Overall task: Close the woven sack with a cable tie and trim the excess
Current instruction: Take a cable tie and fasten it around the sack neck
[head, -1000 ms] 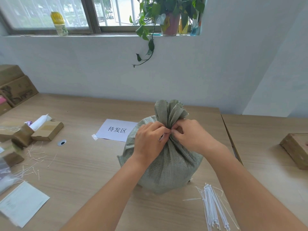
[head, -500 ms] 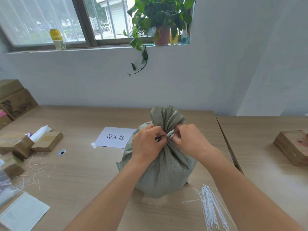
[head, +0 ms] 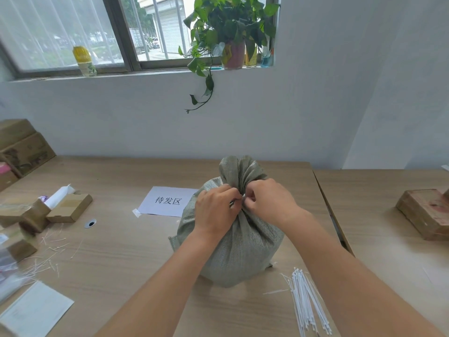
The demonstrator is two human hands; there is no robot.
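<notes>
Sack (head: 240, 249) of grey-green woven cloth stands upright near the middle of the tabletop (head: 121, 251), its gathered mouth bunched into a ruffled top above your hands. Your left hand (head: 215, 210) and your right hand (head: 267, 203) meet at the neck, knuckles almost touching. The fingers of both are curled together and pinched on the neck, where a small pale bit shows between them; you cannot tell from this view whether that is a cable tie or how far it is threaded.

A bundle of white cable ties (head: 306, 302) lies on the tabletop near its front edge, just right of the sack's base and under your right forearm, with one loose tie beside it.

Behind the sack to the left, a white sheet of paper (head: 167, 200) lies flat, taped at one corner, and reads "待发区" in black.

Toward the left edge sit small cardboard boxes (head: 69, 207), with short white trimmed offcuts (head: 51, 251) scattered in front of them. Any printing on the boxes is too blurred to read.

A worn brown block (head: 425, 212) rests on the adjoining surface at the far right.

On the windowsill stand a yellow-capped bottle (head: 85, 60), its label illegible, and a trailing potted plant (head: 230, 27).
</notes>
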